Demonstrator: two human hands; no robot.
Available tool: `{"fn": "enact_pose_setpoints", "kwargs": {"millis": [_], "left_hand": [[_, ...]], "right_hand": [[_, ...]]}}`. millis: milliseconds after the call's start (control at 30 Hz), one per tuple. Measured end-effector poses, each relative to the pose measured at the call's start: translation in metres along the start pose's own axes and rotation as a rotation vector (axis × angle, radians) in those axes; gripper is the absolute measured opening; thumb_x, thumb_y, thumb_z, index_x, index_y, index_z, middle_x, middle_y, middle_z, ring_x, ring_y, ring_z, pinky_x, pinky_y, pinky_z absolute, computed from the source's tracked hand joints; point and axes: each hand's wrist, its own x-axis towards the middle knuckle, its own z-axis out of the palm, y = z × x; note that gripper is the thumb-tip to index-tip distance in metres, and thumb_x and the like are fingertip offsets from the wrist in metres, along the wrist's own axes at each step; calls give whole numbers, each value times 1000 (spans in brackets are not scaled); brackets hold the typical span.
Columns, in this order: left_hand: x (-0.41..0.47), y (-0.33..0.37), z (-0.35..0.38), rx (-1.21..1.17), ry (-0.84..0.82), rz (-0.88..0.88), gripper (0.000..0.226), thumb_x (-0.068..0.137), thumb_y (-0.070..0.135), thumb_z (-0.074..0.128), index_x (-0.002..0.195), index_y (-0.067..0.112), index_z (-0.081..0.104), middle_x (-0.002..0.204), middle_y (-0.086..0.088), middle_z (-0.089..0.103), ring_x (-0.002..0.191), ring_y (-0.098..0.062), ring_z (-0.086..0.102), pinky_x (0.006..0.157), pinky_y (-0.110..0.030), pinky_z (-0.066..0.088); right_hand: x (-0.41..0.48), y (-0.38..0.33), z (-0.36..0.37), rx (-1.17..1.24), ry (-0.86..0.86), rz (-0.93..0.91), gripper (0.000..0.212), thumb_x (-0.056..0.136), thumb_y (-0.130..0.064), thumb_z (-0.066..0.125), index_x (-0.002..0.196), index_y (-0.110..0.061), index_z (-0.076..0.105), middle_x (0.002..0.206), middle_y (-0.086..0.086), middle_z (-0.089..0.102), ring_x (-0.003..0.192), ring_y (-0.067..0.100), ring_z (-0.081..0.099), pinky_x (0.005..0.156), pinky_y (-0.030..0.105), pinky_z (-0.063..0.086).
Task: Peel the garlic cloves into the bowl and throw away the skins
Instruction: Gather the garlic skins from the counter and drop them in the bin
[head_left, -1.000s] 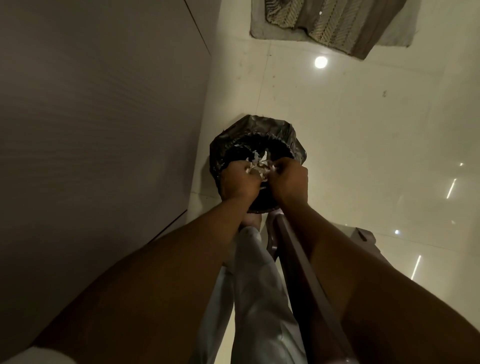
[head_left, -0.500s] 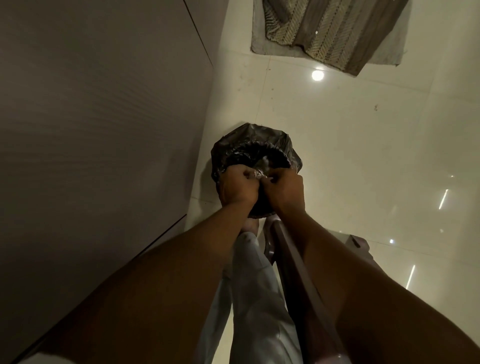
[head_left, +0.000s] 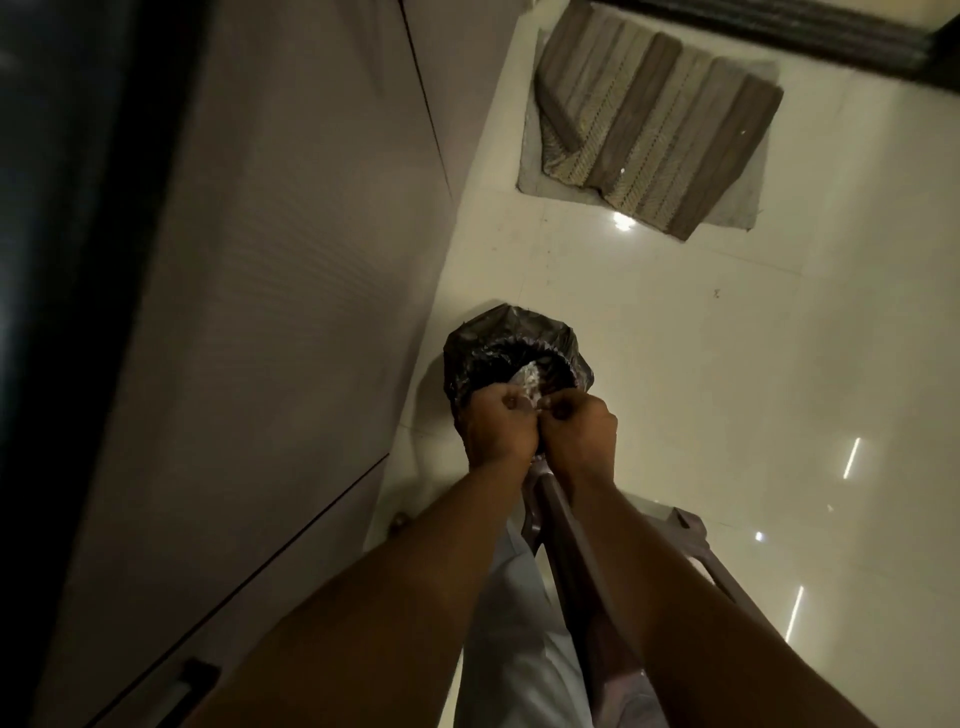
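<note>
My view has tipped up since a second ago, so the whole striped mat (head_left: 660, 130) now shows at the top. The hands have stayed knuckle to knuckle over the bin (head_left: 467, 358).

The left hand (head_left: 498, 428) and right hand (head_left: 582, 428) are both curled into loose fists. Their fingers (head_left: 511, 402) are bent inward and pinch pale scraps where the two hands meet. The garlic skins (head_left: 529, 375) show as a whitish clump just past the knuckles, inside the bin's mouth. I cannot tell whether that clump is held or already lying in the black liner.

The bin stands on the pale tiled floor (head_left: 727, 389), close against the cabinet front (head_left: 285, 312) on its left side. Open floor lies to its right and beyond it, up to the mat.

The hands cover the near rim of the bin. Below the wrists a brown plastic frame (head_left: 566, 535) and a pale trouser leg (head_left: 514, 623) run out of the bottom edge. The light is dim, and the far left edge is a dark blur I cannot make out.
</note>
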Motion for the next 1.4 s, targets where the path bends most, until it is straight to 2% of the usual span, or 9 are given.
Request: {"fn": "enact_pose_setpoints", "kwargs": {"millis": [100,167,267,400,600,767,867,1267,1400], "left_hand": [[-49,25,-27,-65,47,-28,23,101,12,56,93,13,77,87,0,68,81,-21,62,70,-26,45],[-86,34,-52,-96,58,-38,23,103,19,55,101,19,77,93,5,67,86,-17,63,77,-27,50],[-140,43,-94,-174,53,37,22,103,30,55,112,26,74,109,7,76,102,-15,72,95,-35,58],[-200,54,-166,-348,62,196,23,104,26,60,124,30,72,109,15,76,101,1,71,93,-26,60],[-270,64,-297,-499,94,445,25,101,6,64,114,25,74,95,19,75,92,10,71,73,-5,51],[-303,32,-376,-494,198,556,27,101,14,67,123,27,73,113,16,75,108,3,70,93,-15,55],[-320,8,-413,-507,278,583,25,100,14,68,121,25,74,110,14,76,103,-1,72,90,-19,57],[-360,-129,-482,-492,662,379,26,97,16,74,118,31,74,110,18,71,101,-4,69,79,-17,55],[-365,-176,-483,-445,745,253,30,93,17,76,119,32,73,113,21,64,93,-8,68,79,-31,60]], "right_hand": [[-42,-17,-22,54,62,-14,12,88,-7,73,95,-12,82,83,2,78,81,22,73,66,21,53],[-75,-34,-39,104,103,-62,10,90,-10,76,94,-18,82,84,-4,78,81,14,74,76,29,59],[-128,-70,-64,208,123,-156,23,93,-3,75,91,-26,80,84,-13,77,78,-4,72,82,23,60],[-201,-121,-86,341,139,-315,25,94,1,74,95,-23,81,88,-11,80,89,2,75,92,32,61],[-296,-186,-104,401,33,-548,26,93,0,76,100,-23,82,94,-9,81,92,10,77,89,36,63],[-364,-225,-91,385,-93,-722,22,93,0,78,102,-20,82,93,-11,81,93,9,78,86,28,62],[-399,-241,-74,362,-204,-793,23,93,-1,78,103,-22,81,94,-10,81,93,10,78,84,23,62],[-475,-255,19,-119,-635,-1039,29,95,-10,78,119,-26,79,106,-17,77,100,-1,74,84,16,60],[-482,-253,50,-338,-713,-1171,35,94,-13,78,127,-26,76,112,-18,72,100,1,71,88,21,62]]}}
